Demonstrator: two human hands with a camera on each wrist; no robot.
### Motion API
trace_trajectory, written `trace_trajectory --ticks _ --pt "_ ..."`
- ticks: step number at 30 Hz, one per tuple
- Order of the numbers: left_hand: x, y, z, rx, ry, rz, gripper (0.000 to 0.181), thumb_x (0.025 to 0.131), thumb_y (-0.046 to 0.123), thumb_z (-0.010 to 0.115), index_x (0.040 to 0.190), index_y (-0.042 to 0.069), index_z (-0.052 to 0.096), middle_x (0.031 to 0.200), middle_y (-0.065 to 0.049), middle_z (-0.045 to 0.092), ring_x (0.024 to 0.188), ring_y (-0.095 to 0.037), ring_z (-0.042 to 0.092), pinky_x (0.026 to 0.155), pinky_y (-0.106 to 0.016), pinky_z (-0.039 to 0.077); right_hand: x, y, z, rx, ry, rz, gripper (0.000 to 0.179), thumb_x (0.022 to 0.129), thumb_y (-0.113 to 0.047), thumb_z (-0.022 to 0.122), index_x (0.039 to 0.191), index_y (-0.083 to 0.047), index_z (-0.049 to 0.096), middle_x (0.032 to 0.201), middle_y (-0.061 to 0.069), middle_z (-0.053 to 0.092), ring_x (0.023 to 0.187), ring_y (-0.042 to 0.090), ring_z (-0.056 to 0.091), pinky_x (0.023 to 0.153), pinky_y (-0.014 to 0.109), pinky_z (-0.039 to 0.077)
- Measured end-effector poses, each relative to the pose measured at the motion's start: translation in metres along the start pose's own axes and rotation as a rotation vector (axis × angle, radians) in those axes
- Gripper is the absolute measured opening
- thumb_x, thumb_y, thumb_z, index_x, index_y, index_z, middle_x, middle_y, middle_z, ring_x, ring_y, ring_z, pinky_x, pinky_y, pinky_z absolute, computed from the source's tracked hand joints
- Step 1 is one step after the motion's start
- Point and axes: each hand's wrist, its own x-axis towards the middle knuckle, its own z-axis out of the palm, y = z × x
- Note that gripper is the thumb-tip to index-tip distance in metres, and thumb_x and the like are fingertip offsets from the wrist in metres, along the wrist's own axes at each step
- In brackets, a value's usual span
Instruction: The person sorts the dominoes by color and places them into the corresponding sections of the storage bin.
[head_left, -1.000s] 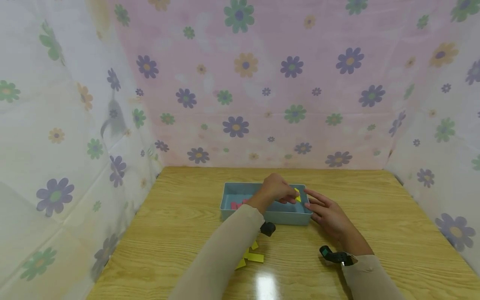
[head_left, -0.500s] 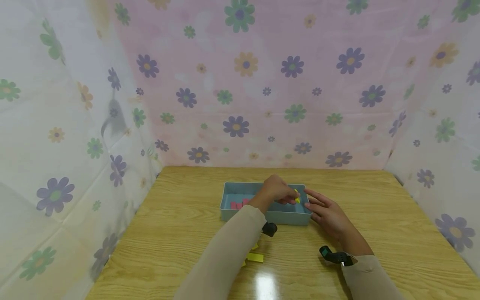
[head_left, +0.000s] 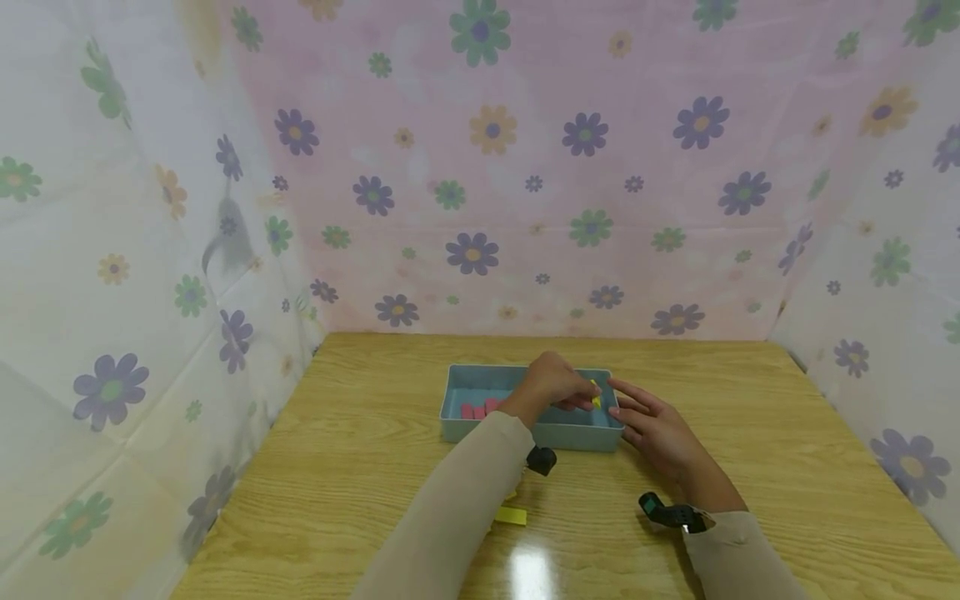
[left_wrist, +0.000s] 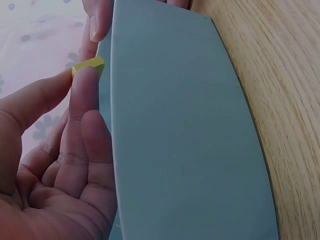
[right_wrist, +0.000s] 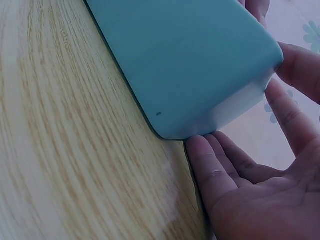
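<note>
The left hand (head_left: 557, 383) reached over the near wall of a light-blue, rectangular, smooth-sided box (head_left: 570, 437), seen from the head to stand lengthwise across the table. Its thumb and a fingertip pinched a small, flat-sided yellow block (left_wrist: 90, 64). The yellow block was at the box's right-hand end, inside the outline of the rim; whether it touched the floor of the box could not be determined.

The right hand (head_left: 663, 429) was at the right-hand end of the box. Its fingers were extended and slightly bent, the tips touching the outside of that end and its rim; it gripped nothing. A small dark speck (right_wrist: 159, 114) was noted on the outer wall, low down near that end.

Several small pink blocks (head_left: 473, 412) lay inside the box, toward its left part and near wall; the left forearm hid some of that area, so no count was made. A flat yellow strip (head_left: 512, 517) lay on the wood-grain table (head_left: 337, 467) in front of the box, with more yellow partly concealed under the beige left sleeve (head_left: 457, 508).

A pale pink cloth printed with flowers (head_left: 420, 225) hung behind the table.
</note>
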Motion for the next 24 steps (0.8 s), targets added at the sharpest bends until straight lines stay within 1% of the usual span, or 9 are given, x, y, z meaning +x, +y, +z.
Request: trace_trajectory --ticks 9,11,16,21,24 --pt "-0.0031 0.0039 0.0015 -0.009 -0.001 -0.003 0.016 0.085 0.013 0.087 0.075 0.003 0.079 0.071 -0.012 0.077 0.09 -0.034 0.078 0.092 -0.053 0.06 -0.0002 -0.0006 0.0007 0.009 0.018 0.011 0.068 0.104 -0.032 0.066 0.163 -0.028 0.034 0.164 0.016 0.03 0.129 0.008 0.055 0.098 0.024 0.054" --pt "-0.0039 0.0041 0.0011 -0.013 -0.01 0.0 0.015 0.086 0.013 0.087 0.076 0.003 0.08 0.072 -0.013 0.077 0.091 -0.035 0.078 0.092 -0.053 0.06 0.0004 0.0001 0.0006 0.007 0.02 0.014 0.068 0.104 -0.032 0.066 0.163 -0.028 0.034 0.164 0.016 0.03 0.129 0.008 0.055 0.098 0.025 0.054" --pt "-0.0009 0.0014 -0.0001 -0.015 -0.017 0.005 0.015 0.086 0.014 0.086 0.08 0.002 0.08 0.074 -0.013 0.077 0.092 -0.036 0.077 0.091 -0.052 0.061 0.0006 -0.0001 0.0012 0.009 0.022 0.011 0.068 0.104 -0.032 0.066 0.164 -0.027 0.034 0.165 0.018 0.029 0.131 0.01 0.052 0.098 0.023 0.054" --pt "0.0028 -0.0009 -0.0005 -0.018 0.01 -0.009 0.016 0.084 0.014 0.088 0.085 0.001 0.079 0.07 -0.011 0.076 0.088 -0.035 0.078 0.09 -0.053 0.061 -0.0014 -0.002 0.0024 0.013 0.006 0.001 0.069 0.105 -0.031 0.064 0.165 -0.024 0.031 0.165 0.022 0.028 0.134 0.015 0.051 0.098 0.023 0.053" --pt "0.0027 -0.0005 -0.0015 -0.032 0.02 -0.007 0.018 0.084 0.013 0.088 0.089 -0.001 0.079 0.069 -0.011 0.076 0.089 -0.036 0.078 0.09 -0.053 0.061 -0.001 -0.0027 0.0022 0.024 0.019 0.011 0.068 0.104 -0.032 0.064 0.164 -0.024 0.033 0.163 0.02 0.031 0.136 0.018 0.051 0.098 0.023 0.054"
